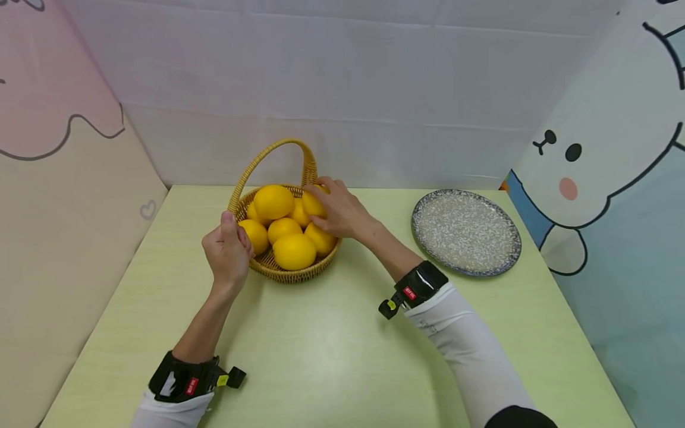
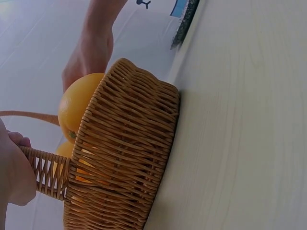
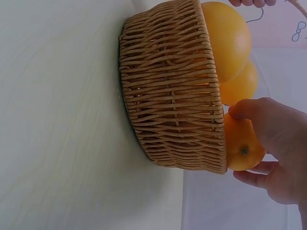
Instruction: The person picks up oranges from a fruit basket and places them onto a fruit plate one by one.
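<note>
Yellow fruit [image 1: 294,252] fills the woven basket [image 1: 297,276], which stands left of centre toward the table's [image 1: 321,356] far edge. I judge the work barely begun: every piece I see sits inside, the gripped one included. With the right hand [image 1: 341,211] I clasp that round piece [image 3: 243,151] between thumb and fingers; the others lie unheld. With the left hand [image 1: 227,249] my fingers curl around the base of the handle [image 1: 309,166]. Its arch rises over the fruit, and neighbours crowd my hold. Well to the right lies a speckled plate [image 1: 465,232], the right forearm [image 1: 393,249] reaching between.
</note>
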